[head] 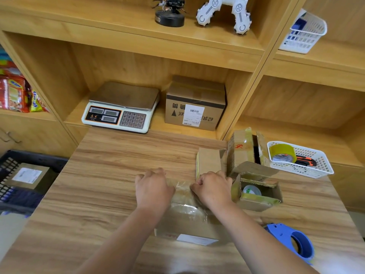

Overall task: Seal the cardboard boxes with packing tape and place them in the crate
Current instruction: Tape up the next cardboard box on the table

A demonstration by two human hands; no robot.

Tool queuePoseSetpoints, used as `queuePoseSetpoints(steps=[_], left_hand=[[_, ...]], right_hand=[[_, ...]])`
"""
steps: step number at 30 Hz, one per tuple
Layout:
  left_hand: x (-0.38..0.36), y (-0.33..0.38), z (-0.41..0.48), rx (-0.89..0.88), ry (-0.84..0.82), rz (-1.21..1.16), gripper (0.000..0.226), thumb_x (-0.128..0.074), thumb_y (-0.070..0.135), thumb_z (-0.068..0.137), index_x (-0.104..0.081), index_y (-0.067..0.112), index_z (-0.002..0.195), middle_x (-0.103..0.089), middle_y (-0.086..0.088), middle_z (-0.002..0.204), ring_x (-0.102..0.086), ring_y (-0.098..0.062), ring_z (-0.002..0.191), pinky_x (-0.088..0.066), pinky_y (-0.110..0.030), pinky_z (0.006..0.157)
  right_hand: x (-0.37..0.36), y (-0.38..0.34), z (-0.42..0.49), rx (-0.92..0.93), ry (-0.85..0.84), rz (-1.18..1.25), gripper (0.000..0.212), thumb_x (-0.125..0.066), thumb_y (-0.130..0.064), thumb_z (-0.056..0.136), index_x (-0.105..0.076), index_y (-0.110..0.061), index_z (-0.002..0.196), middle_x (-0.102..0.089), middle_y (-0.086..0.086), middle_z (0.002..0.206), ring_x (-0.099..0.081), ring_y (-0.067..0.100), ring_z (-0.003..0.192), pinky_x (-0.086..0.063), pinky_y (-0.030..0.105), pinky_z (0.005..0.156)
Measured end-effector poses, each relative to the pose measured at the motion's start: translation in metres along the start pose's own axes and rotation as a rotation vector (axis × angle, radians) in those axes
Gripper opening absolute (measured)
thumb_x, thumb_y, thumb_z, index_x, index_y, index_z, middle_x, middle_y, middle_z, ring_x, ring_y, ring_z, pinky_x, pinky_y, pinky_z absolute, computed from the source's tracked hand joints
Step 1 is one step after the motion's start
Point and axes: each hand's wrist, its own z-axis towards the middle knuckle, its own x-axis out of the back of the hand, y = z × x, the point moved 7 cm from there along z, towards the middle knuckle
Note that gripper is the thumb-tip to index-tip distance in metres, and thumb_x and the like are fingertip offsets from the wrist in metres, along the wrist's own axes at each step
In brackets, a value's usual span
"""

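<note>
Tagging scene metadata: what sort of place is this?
Likely a shop's parcel-packing counter: a weighing scale and labelled carton on the shelf, a blue tape dispenser on the table, left hand and right hand on a taped box.

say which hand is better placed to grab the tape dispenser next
Right, probably. The tape dispenser lies beside the right forearm, so the right hand only pulls back; the left hand would cross over the box.

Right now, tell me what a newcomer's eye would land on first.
The left hand and right hand rest on a tape-shiny cardboard box at the near middle of the table. A blue tape dispenser lies near right; a dark crate holding one labelled box sits beside the table's left edge.
</note>
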Motion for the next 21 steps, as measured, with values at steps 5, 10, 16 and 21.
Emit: queuePoseSetpoints(steps=[5,10,16,21], left_hand=[[0.001,0.003,-0.001,-0.030,0.051,0.047,0.051,-0.059,0.041,0.075,-0.056,0.022,0.122,-0.067,0.004,0.092,-0.054,-0.014,0.105,-0.023,-0.029,0.085],[0.001,0.005,-0.003,-0.050,0.082,0.077,0.051,-0.059,0.041,0.074,-0.056,0.023,0.122,-0.067,0.004,0.092,-0.054,-0.014,0.106,-0.021,-0.029,0.085],[0.002,0.007,-0.003,-0.057,0.066,0.070,0.042,-0.059,0.040,0.075,-0.058,0.024,0.113,-0.066,0.005,0.091,-0.053,-0.014,0.104,-0.020,-0.029,0.083],[0.005,-0.005,0.002,-0.023,-0.017,0.063,0.050,-0.062,0.057,0.074,-0.054,0.025,0.111,-0.065,0.005,0.097,-0.050,-0.016,0.107,-0.026,-0.032,0.084]], right_hand=[[0.000,-0.003,-0.001,0.014,0.010,-0.108,0.032,-0.047,-0.044,0.088,-0.071,-0.023,0.092,-0.065,-0.004,0.099,-0.044,0.022,0.106,-0.026,0.036,0.081],[0.002,-0.006,-0.004,0.024,0.041,-0.147,0.032,-0.046,-0.045,0.085,-0.072,-0.025,0.091,-0.064,-0.006,0.096,-0.044,0.021,0.104,-0.026,0.036,0.080],[0.003,-0.008,-0.005,0.032,0.059,-0.152,0.031,-0.048,-0.047,0.082,-0.072,-0.028,0.087,-0.064,-0.007,0.093,-0.044,0.020,0.102,-0.023,0.035,0.077],[0.002,-0.008,-0.005,0.040,0.081,-0.159,0.032,-0.048,-0.049,0.080,-0.070,-0.026,0.087,-0.063,-0.007,0.092,-0.044,0.020,0.102,-0.022,0.036,0.078]])
